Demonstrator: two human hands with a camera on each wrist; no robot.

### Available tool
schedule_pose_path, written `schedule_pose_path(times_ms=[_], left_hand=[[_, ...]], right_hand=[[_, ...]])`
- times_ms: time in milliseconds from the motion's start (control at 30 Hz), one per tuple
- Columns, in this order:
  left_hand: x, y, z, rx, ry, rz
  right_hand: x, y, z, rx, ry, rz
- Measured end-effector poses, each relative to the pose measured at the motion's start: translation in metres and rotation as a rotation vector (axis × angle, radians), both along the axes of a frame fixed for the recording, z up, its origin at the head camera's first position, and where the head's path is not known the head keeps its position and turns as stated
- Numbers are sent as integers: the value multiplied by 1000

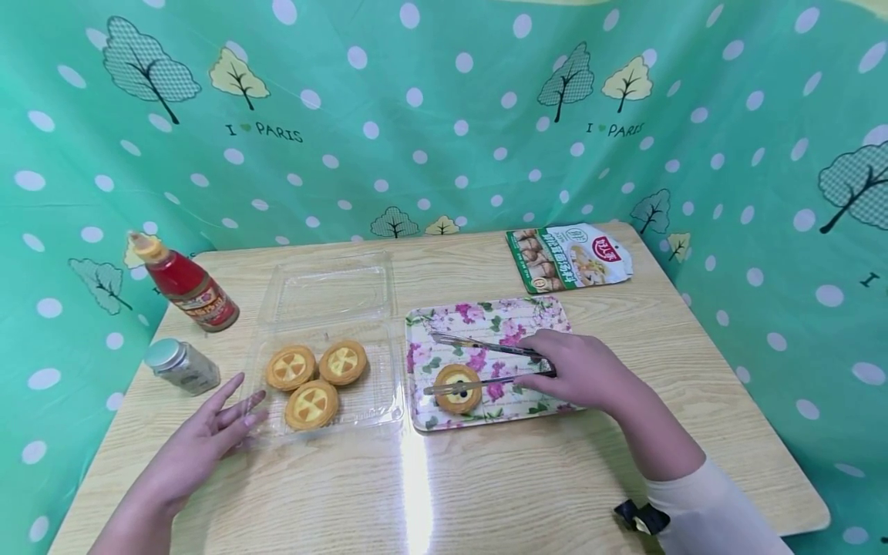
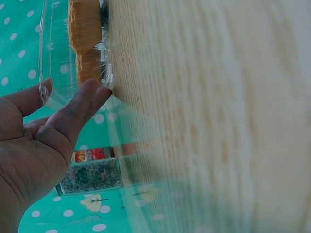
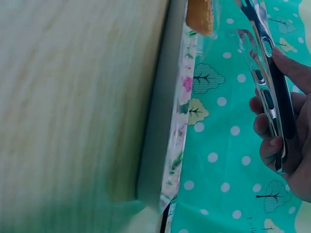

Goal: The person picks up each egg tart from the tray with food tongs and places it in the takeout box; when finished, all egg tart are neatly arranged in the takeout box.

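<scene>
1. Currently, the right hand [image 1: 572,370] is gripping metal tongs [image 3: 282,102], fingers curling round them, above the floral tray [image 1: 513,405].
2. One tart [image 1: 461,402] is sitting on it, toward nine o'clock from that hand.
3. The left hand [image 1: 204,441], fingers spread, is touching the clear container [image 1: 381,405] around eight o'clock.

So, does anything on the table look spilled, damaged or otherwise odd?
Nothing looks spilled or damaged. The one mismatch: the round golden tart on the rectangular floral tray shows dark spots in its pale-yellow centre, while the three golden tarts in the clear plastic box have wedge patterns. Possibly just another variety.
</scene>
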State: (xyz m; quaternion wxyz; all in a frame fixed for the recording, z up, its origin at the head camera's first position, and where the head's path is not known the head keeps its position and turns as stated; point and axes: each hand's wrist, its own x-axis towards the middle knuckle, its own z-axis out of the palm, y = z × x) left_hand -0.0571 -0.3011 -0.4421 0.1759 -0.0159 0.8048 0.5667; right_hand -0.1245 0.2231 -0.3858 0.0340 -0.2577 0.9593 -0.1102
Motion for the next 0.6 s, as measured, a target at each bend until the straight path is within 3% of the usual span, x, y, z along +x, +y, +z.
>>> schedule_pose_path(times_ms=[600], left_hand=[[0, 0, 0, -18, -2, -1]], right_hand=[[10, 19, -17, 22, -27, 20]])
